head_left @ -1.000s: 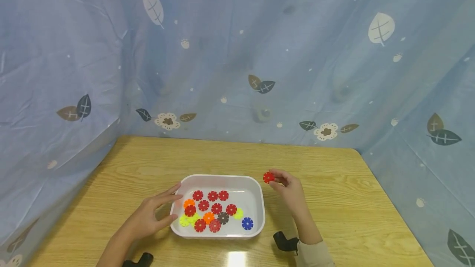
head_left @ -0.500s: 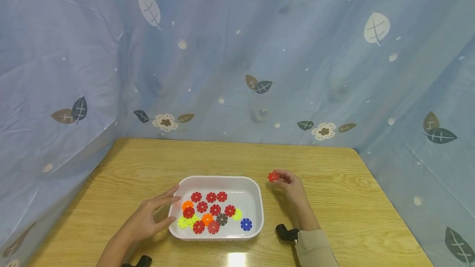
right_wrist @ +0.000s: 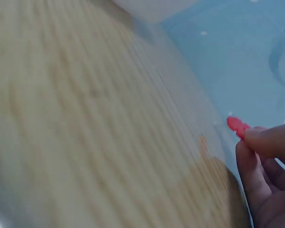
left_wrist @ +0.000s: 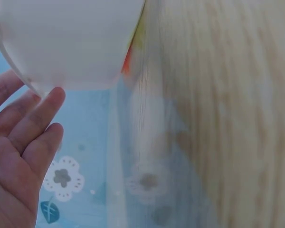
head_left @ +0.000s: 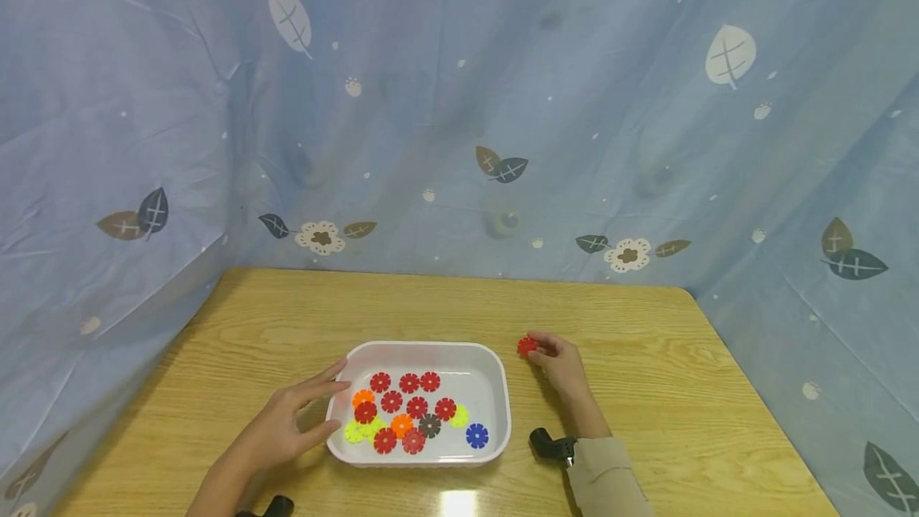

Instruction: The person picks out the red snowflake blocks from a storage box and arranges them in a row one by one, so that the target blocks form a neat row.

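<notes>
My right hand (head_left: 562, 365) pinches a red notched snowflake disc (head_left: 526, 346) between thumb and fingers, just right of the white tray (head_left: 500, 389). In the right wrist view the red disc (right_wrist: 235, 124) shows nearly edge-on at the fingertips, close over the tabletop. My left hand (head_left: 287, 421) rests its spread, fairly straight fingers at the tray's left rim; in the left wrist view its fingertips (left_wrist: 57, 97) meet the outer wall of the tray (left_wrist: 76, 47). Inside the tray lie several red discs (head_left: 417, 408), orange discs (head_left: 401, 425), yellow discs (head_left: 355, 431), a dark grey disc (head_left: 429, 425) and a blue disc (head_left: 477, 436).
The tray stands on a wooden table (head_left: 632, 389). A blue curtain (head_left: 402, 118) with leaf and flower prints hangs behind the table and along both sides. Black wrist devices, such as the right one (head_left: 551, 445), sit below the hands.
My right hand, holding the red disc, has shifted slightly right, away from the tray, then a little lower. My left hand stays at the tray rim.
</notes>
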Tool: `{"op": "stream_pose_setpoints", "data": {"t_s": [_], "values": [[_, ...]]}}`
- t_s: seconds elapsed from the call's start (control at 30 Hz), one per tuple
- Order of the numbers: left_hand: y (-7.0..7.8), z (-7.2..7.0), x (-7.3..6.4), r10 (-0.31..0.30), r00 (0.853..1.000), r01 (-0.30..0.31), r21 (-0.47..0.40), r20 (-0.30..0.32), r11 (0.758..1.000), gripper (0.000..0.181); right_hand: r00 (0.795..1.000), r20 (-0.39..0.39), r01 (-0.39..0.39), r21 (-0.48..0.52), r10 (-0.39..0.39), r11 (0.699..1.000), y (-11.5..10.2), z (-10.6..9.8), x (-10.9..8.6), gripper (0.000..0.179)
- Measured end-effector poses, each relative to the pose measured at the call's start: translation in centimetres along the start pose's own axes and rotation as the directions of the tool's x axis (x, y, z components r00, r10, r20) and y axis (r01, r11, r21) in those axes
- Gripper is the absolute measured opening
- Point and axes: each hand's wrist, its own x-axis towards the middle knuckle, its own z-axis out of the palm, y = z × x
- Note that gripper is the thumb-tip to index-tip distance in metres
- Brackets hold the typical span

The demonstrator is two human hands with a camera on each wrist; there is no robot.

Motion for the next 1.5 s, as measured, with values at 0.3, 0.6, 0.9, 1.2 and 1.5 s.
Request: {"op": "stream_pose_setpoints", "data": {"t_s": [0.3,0.6,0.9,1.2,1.5], "values": [[0.3,-0.1,0.1,-0.020,1.000,0.020,-0.005,0.007,1.000,0.042,0.994,-0.039,0.092,-0.202,-0.102,0.975,0.3,0.1,0.1,0.032],[0.2,0.0,0.1,-0.025,1.000,0.025,-0.011,0.013,1.000,0.042,0.984,-0.056,0.143,-0.295,-0.167,0.945,0.2,0.2,0.0,0.033],[0.1,0.0,0.2,-0.023,1.000,0.023,-0.012,0.017,1.000,0.041,0.988,-0.071,0.112,-0.260,-0.134,0.959,0.1,0.1,0.1,0.037],[0.0,-0.2,0.2,0.016,1.000,-0.016,-0.016,-0.004,1.000,0.041,0.992,-0.037,0.111,-0.154,-0.118,0.982,-1.4,-0.3,-0.4,0.040],[0.0,-0.1,0.0,0.019,1.000,-0.020,-0.033,-0.003,0.999,0.042,0.989,0.035,0.149,-0.073,-0.147,0.986,-3.8,0.2,-2.0,0.042]]}}
